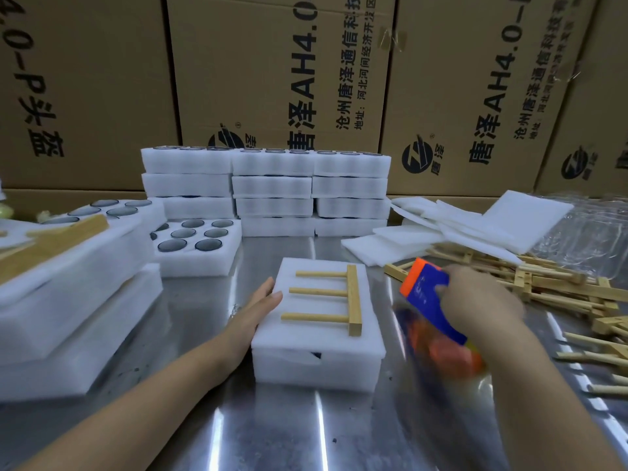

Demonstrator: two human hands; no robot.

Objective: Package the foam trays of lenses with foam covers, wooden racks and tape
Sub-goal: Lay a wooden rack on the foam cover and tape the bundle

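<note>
Hands flanked a covered foam tray (316, 368) at the middle of a shiny metal bench (204, 419). Its lenses were hidden under a white foam cover (368, 294); only a dark gap showed at the front edge. The left hand (261, 307) lay flat against the tray's left side, fingers straight and together, forearm reaching in from the lower left. The right hand (475, 297), just right of the tray, was curled round an orange and blue tape dispenser (426, 294). Motion blur smeared the dispenser's lower part into orange and clear streaks, so any tape was hard to make out. A wooden rack (353, 297) lay on the cover, three pegs pointing left. Behind stood stacked foam trays (265, 192), with an open tray (193, 263) of dark lenses (172, 245) to the left. Loose foam covers (458, 229) and a heap of wooden racks (560, 290) lay at right, partly cut off. Cardboard cartons (272, 79) filled the background.
</note>
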